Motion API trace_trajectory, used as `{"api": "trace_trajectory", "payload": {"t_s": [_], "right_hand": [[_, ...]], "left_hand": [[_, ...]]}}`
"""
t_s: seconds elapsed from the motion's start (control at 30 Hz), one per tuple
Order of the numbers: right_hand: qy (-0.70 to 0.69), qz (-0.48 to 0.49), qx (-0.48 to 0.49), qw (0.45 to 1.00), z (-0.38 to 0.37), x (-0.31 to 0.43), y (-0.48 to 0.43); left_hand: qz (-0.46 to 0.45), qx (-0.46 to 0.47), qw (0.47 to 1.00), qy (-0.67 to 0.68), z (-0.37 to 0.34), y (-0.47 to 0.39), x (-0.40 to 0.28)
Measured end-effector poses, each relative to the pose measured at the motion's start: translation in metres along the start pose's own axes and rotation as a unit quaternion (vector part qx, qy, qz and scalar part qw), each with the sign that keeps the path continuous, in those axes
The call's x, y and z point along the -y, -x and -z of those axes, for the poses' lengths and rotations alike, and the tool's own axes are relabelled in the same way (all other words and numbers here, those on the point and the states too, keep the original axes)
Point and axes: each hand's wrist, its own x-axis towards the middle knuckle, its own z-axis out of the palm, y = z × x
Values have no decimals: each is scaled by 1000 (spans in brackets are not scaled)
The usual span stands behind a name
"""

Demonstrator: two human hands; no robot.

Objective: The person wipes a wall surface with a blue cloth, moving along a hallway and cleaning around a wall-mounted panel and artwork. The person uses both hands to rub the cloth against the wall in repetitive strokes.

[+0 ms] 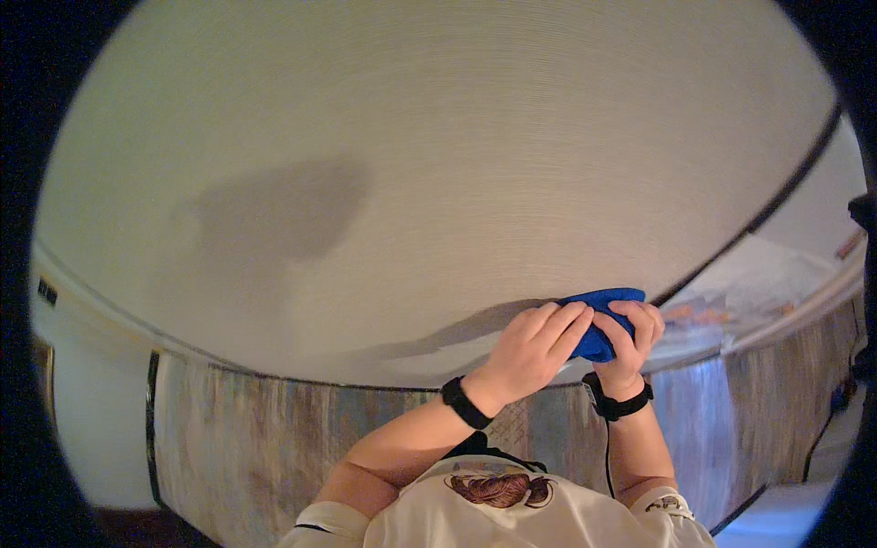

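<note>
A folded blue cloth (597,332) lies between my two hands, low and right of the middle of the head view. My left hand (538,342) rests its fingers on the cloth's left edge; whether it grips the cloth is unclear. Curled around the right side of the cloth, my right hand (634,332) holds it. Both touch the near part of a large, pale, smooth surface (438,205), close to its dark edge strip. Each wrist wears a black band. What lies under the cloth is hidden.
A dark strip (781,202) borders the pale surface on the right, with a glossy area beyond it. Below the near edge lies a streaked, multicoloured rug (274,438). A black cable (815,449) runs at the lower right.
</note>
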Motion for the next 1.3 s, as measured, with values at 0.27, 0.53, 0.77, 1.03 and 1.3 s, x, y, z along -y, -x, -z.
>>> {"api": "trace_trajectory", "payload": {"t_s": [0.27, 0.53, 0.77, 1.03, 1.3], "right_hand": [[-82, 147, 153, 974, -33, 49, -72], [-68, 199, 106, 972, -56, 90, -95], [-93, 121, 85, 985, -95, 162, -94], [-121, 150, 140, 971, -127, 204, -82], [-69, 140, 234, 960, -91, 148, -22]], "left_hand": [[144, -159, 974, -68, 68, 18, 38], [159, -215, 960, -85, 87, 35, 61], [109, -177, 975, -85, 156, 58, 110], [101, -177, 974, -98, 188, 113, 150], [111, -95, 989, -5, 102, 122, 104]]}}
